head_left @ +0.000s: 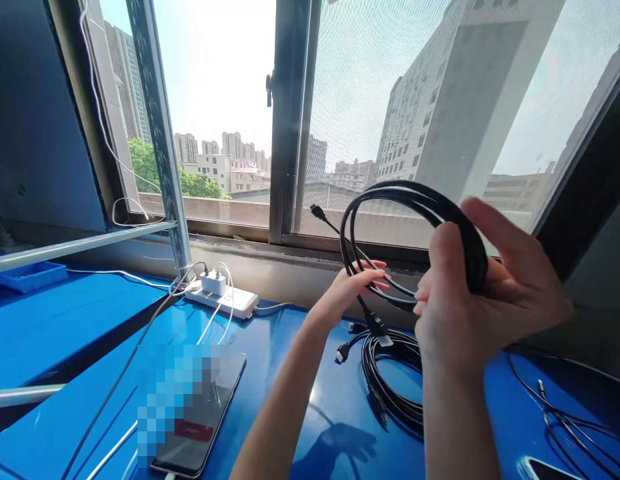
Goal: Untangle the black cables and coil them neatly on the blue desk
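Presently, a loop of black cable (pixel 390 191) hangs above the blue table, in front of the window. Right hand (pixel 505 300) closed round the bundled strands at the loop's right side, thumb and fingers wrapped snugly. Left hand (pixel 357 283) at the loop's lower left, fingers nearly straight, strands running across them; whether it grips them, cannot tell.

Cable smooth, rounded, softly shiny, several turns thick. 2 loose ends show: a small flat plug (pixel 318 213) jutting out left, and a thicker plug (pixel 376 325) dangling below the left hand, near a white tag (pixel 385 341).

Below, a second coil (pixel 374 373) of similar black cable lies on the table, roughly ring-shaped, plugs poking out at its left. More thin dark cords (pixel 565 417) sprawl at right.

Table (pixel 270 340) glossy, bright blue, reflecting window light; a hand-shaped shadow falls on it. At left, a dark, glassy phone (pixel 217 400), partly blurred out by coarse squares. Behind it, a white plastic power strip (pixel 245 301) with a boxy charger (pixel 213 283) plugged in.

Room: grey metal rack post (pixel 160 113) at left, shallow blue tray (pixel 27 275) beyond. Dark window frame (pixel 290 133); fine mesh over the right pane. Outside, tall pale buildings (pixel 410 127), green trees (pixel 197 185).
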Demonstrator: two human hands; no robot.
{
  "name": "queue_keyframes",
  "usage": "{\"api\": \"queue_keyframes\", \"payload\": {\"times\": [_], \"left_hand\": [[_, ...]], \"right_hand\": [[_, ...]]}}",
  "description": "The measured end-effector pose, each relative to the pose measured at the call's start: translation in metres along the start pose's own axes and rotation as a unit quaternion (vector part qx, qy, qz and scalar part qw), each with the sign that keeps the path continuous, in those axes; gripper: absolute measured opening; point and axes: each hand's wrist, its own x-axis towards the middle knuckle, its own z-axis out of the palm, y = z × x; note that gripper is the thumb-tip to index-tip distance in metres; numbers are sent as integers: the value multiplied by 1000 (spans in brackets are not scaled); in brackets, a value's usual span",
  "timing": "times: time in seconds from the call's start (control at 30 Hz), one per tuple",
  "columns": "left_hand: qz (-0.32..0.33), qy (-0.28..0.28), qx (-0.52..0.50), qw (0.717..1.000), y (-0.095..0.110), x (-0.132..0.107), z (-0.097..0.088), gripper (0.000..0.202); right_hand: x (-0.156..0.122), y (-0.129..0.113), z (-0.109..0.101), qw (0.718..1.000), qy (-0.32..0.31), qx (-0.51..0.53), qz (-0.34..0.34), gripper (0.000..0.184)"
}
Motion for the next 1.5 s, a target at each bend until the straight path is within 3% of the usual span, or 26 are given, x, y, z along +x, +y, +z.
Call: {"api": "queue_keyframes", "payload": {"times": [0.1, 0.23, 0.37, 0.43, 0.67, 0.8, 0.97, 1.07, 1.17, 1.33, 1.5], "left_hand": [[-16, 18, -68, 997, 7, 3, -6, 11], [68, 69, -75, 993, 13, 6, -18, 11], [167, 96, 20, 981, 20, 4, -28, 19], [179, 101, 58, 977, 26, 1, -32, 23], [98, 81, 27, 991, 43, -7, -36, 22], [76, 83, 21, 993, 46, -11, -38, 23], [31, 60, 58, 996, 51, -15, -40, 18], [20, 45, 60, 997, 53, -18, -40, 19], [6, 20, 62, 998, 52, -19, -40, 32], [-37, -17, 28, 999, 50, -18, -36, 42], [-33, 2, 16, 999, 52, -17, -28, 42]], "right_hand": [[2, 21, 3, 993, 10, 45, 107, 27], [2, 45, 5, 977, -6, 34, 212, 41], [0, 50, 2, 981, -72, -60, 168, 47], [-1, 48, 1, 981, -98, -84, 147, 47], [0, 43, 2, 978, -112, -83, 155, 59], [2, 43, 0, 980, -124, -107, 116, 63], [4, 45, -6, 973, -190, -120, 47, 52], [6, 44, -9, 961, -243, -122, 57, 44], [8, 42, -11, 950, -281, -110, 86, 53], [11, 42, -12, 954, -262, -99, 104, 46], [10, 46, -9, 962, -236, -117, 66, 32]]}}
